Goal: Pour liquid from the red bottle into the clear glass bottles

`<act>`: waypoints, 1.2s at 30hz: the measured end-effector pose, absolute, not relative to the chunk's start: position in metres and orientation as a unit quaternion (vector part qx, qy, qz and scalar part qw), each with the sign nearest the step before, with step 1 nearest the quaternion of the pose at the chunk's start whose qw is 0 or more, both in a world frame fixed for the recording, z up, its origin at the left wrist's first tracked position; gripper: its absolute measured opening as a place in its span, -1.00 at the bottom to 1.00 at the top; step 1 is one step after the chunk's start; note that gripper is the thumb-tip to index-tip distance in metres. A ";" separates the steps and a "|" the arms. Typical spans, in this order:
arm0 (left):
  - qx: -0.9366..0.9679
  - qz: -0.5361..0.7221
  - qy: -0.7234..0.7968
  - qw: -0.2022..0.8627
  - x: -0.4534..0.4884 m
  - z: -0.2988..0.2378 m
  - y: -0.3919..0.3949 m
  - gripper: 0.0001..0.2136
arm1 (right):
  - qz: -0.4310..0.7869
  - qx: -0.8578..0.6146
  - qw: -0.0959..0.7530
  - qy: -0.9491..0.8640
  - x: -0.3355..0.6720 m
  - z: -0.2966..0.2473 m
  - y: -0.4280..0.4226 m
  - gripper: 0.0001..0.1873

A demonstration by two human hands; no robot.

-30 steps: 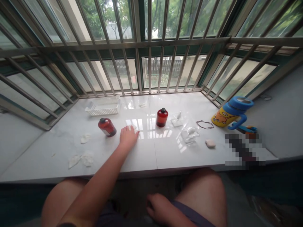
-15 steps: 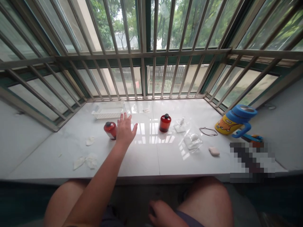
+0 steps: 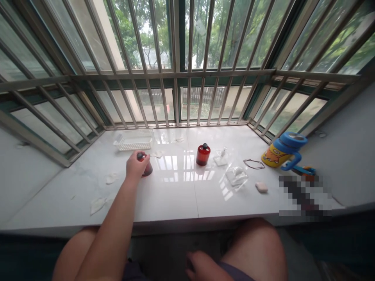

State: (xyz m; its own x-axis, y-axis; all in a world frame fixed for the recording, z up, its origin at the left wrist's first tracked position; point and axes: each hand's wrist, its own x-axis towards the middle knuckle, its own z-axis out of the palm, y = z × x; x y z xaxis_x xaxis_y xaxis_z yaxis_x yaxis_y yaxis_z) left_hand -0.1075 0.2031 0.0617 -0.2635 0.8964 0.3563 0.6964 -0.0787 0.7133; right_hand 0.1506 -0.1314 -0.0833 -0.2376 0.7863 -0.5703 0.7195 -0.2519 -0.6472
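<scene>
My left hand (image 3: 135,165) reaches out over the white sill (image 3: 175,191) and is closed round a small red bottle with a black cap (image 3: 145,164) at the left. A crumpled white wipe (image 3: 158,154) lies just beyond it. A second red bottle (image 3: 202,154) stands upright in the middle of the sill, apart from both hands. My right hand (image 3: 202,267) rests low on my thigh at the bottom edge, fingers curled, nothing seen in it.
A white slatted basket (image 3: 134,140) sits at the back left. Crumpled tissues (image 3: 98,203) lie at the left. Clear plastic packets (image 3: 236,175), a thin loop (image 3: 253,164), a small white block (image 3: 261,187) and a yellow-and-blue cup (image 3: 283,150) lie to the right. Metal window bars (image 3: 187,74) enclose the sill.
My left hand lifted off the white wipe in the middle of the sill, swung left with fingers spread, and has now closed round the left red bottle.
</scene>
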 end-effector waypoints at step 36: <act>0.735 0.467 0.431 0.235 -0.020 0.046 0.072 -0.80 | -0.254 -0.674 0.378 -0.582 0.313 0.020 -0.011 -0.28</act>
State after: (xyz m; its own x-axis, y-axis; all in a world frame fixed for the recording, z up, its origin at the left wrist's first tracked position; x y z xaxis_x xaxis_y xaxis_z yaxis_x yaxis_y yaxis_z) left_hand -0.0203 0.0715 0.0457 0.1908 0.8540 0.4841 0.4145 -0.5171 0.7489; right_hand 0.3132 -0.0110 0.0203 0.1945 0.5928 0.7815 0.9761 -0.0380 -0.2141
